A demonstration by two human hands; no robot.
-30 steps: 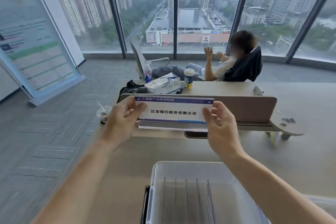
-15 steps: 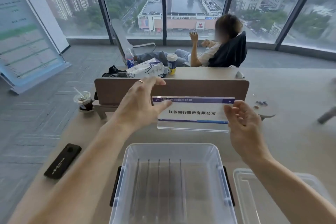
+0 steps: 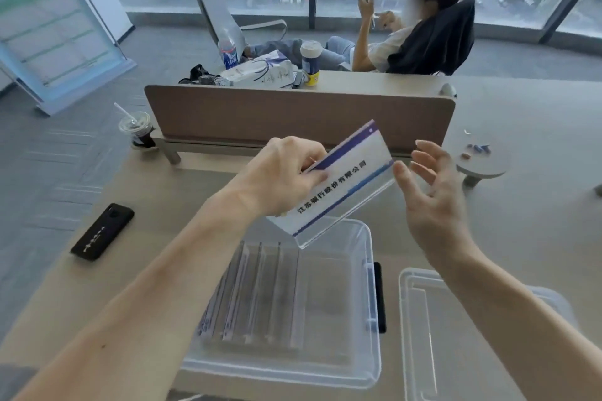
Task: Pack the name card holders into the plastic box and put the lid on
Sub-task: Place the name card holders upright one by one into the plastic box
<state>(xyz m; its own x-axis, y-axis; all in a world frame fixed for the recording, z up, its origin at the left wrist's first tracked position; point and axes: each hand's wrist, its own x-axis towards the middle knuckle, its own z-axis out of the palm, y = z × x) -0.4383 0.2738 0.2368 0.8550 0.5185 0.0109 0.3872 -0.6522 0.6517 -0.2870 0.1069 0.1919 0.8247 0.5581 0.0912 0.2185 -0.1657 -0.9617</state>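
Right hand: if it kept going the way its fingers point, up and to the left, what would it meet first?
Most likely the right end of the name card holder held in the left hand; the right hand is open with fingertips just off that edge, though depth is uncertain.

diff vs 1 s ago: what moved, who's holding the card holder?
The name card holder went from level to tilted above the plastic box. Left hand grips it; right hand let go, open beside it. Lid unmoved, off the box.

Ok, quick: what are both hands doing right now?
Left hand: closed on the name card holder, above the plastic box.
Right hand: open, holding nothing.
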